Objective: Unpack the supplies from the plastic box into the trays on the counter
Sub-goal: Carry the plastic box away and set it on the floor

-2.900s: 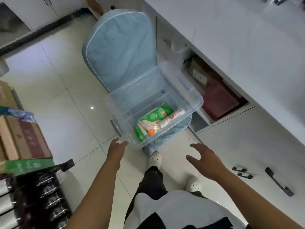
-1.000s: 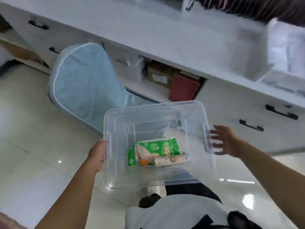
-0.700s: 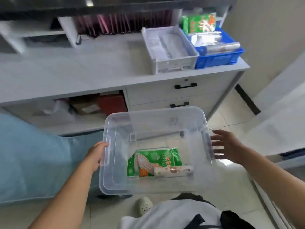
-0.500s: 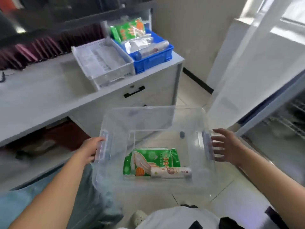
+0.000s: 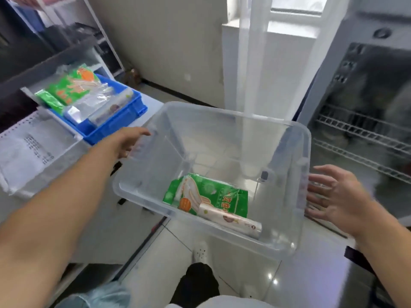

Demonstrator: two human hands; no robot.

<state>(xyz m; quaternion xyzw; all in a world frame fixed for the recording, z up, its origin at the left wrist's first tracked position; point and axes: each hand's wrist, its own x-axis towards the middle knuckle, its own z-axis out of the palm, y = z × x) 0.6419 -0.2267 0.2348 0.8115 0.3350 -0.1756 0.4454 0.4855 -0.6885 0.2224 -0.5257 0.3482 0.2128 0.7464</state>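
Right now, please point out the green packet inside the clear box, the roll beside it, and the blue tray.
green packet (image 5: 213, 194), head view, on the middle of its printed face.
roll (image 5: 231, 220), head view, on the middle of its length.
blue tray (image 5: 120, 121), head view, on its front wall.

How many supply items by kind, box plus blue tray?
Green packets: 2, one in the clear box, one in the blue tray.
White rolls: 2, box and tray.
Clear bag in the tray: 1.
Total: 5.
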